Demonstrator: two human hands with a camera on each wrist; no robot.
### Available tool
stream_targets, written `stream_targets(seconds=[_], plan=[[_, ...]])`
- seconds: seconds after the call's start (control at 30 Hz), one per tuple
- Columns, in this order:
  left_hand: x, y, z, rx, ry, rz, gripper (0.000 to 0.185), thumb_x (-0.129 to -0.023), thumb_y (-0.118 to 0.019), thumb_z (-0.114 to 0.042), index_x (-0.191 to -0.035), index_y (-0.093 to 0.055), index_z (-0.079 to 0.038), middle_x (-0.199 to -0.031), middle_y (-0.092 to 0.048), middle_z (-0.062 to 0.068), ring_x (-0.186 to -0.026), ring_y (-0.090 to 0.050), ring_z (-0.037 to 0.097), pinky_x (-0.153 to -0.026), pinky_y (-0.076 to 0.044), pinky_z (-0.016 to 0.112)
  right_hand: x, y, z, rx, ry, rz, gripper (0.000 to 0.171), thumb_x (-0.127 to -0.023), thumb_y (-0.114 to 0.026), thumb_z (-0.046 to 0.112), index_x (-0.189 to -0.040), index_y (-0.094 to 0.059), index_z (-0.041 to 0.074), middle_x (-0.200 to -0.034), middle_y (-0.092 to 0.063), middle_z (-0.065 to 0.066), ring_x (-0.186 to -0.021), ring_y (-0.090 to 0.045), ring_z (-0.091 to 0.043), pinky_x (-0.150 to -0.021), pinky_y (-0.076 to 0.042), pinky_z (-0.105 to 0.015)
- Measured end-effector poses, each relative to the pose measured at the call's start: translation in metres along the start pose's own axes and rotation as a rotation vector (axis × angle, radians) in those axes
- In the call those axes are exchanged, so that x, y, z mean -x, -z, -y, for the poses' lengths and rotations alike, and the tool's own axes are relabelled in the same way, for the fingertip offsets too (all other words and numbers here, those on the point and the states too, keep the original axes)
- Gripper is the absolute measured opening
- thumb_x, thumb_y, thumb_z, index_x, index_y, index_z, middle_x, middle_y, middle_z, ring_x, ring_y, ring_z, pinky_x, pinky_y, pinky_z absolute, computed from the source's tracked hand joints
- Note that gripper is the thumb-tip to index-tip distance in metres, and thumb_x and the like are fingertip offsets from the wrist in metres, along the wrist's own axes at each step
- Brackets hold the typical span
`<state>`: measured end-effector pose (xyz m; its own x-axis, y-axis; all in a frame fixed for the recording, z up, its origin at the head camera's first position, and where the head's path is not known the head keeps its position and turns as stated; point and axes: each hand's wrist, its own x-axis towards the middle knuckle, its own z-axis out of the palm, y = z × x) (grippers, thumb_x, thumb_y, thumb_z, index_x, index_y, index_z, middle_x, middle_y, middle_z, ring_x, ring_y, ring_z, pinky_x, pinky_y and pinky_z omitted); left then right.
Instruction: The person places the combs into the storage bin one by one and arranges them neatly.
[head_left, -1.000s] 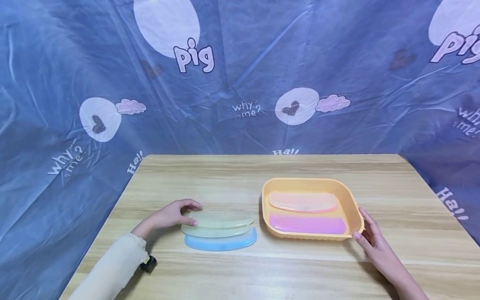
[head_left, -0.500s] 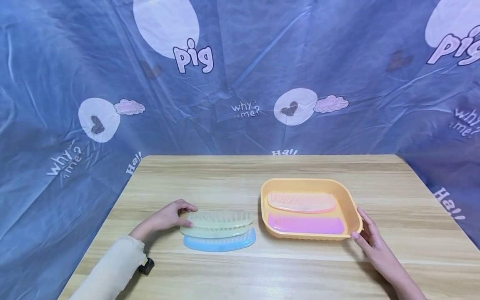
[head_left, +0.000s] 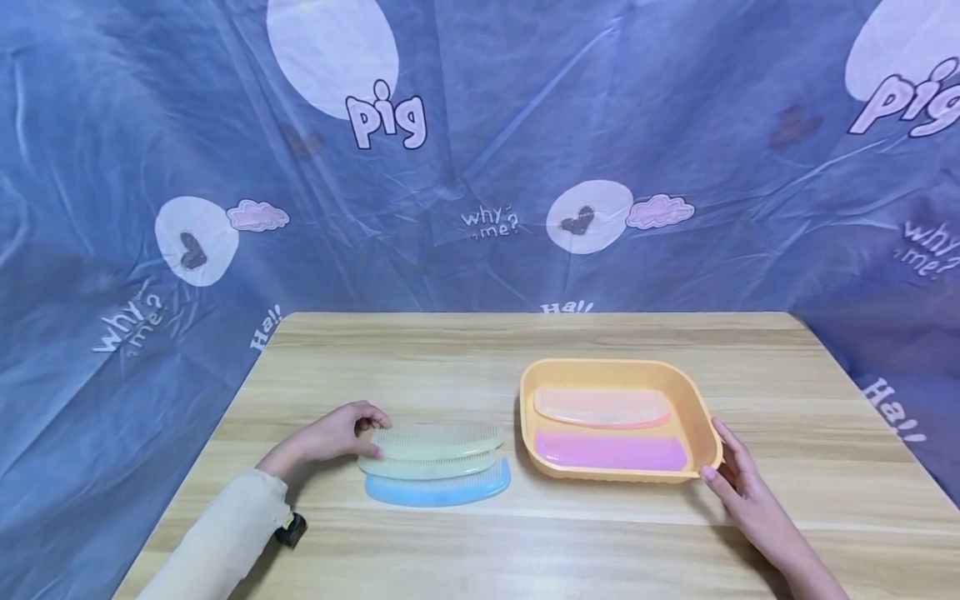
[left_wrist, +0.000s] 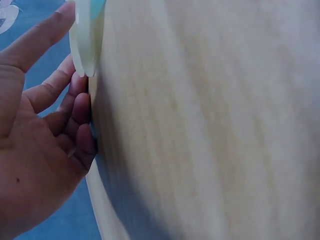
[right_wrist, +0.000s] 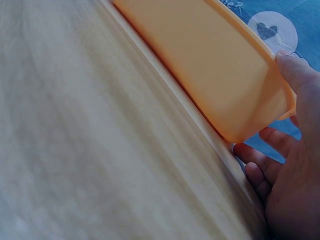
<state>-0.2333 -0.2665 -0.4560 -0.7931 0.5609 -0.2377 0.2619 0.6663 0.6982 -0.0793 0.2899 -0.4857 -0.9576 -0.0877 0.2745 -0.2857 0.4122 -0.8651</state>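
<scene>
My left hand [head_left: 337, 431] pinches the left end of a pale green comb [head_left: 442, 437] between thumb and fingers in the head view. A second pale green comb [head_left: 431, 468] lies partly under it, and a blue comb [head_left: 438, 492] lies nearest the front. In the left wrist view, the thumb meets the end of the stacked pale green combs [left_wrist: 85, 45]; how firmly it holds is unclear. My right hand [head_left: 750, 492] grips the right end of an orange plastic basin [right_wrist: 215, 70], thumb at its rim. Inside are a pink comb [head_left: 600, 408] and a purple comb [head_left: 611, 451].
Everything stands on a wood-grain table [head_left: 375, 367]. A blue printed curtain [head_left: 450, 125] hangs behind and at the sides. A small black device [head_left: 291, 530] sits at the left sleeve [head_left: 225, 529].
My left fingers have drawn slightly left to the end of the upper pale green comb. The combs and basin keep their places, and the right hand stays on the basin.
</scene>
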Motion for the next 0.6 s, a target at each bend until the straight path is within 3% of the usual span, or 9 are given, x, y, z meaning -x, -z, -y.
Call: stream_targets(seconds=[0.3, 0.6], plan=[[-0.0006, 0.0032, -0.0009, 0.104, 0.012, 0.039, 0.046, -0.078, -0.080, -0.021, -0.112, -0.054, -0.002, -0.088, -0.044, 0.004, -0.080, -0.040, 0.016, -0.067, -0.036, 0.025, 0.0009, -0.0019, 0.0000, 0.014, -0.003, -0.003, 0.070, -0.097, -0.043, -0.008, -0.155, -0.007, 0.007, -0.145, -0.023, 0.029, -0.121, -0.032, 0.025, -0.090, -0.032, 0.003], [-0.0050, 0.0069, -0.0036, 0.170, -0.042, 0.050, 0.049, -0.079, -0.078, -0.019, -0.118, -0.055, 0.001, -0.081, -0.043, 0.003, -0.070, -0.041, 0.011, -0.062, -0.037, 0.022, 0.0002, -0.0012, 0.0004, 0.018, -0.003, -0.005, 0.069, -0.097, -0.043, -0.007, -0.155, -0.007, 0.007, -0.142, -0.025, 0.030, -0.119, -0.034, 0.024, -0.090, -0.032, 0.003]])
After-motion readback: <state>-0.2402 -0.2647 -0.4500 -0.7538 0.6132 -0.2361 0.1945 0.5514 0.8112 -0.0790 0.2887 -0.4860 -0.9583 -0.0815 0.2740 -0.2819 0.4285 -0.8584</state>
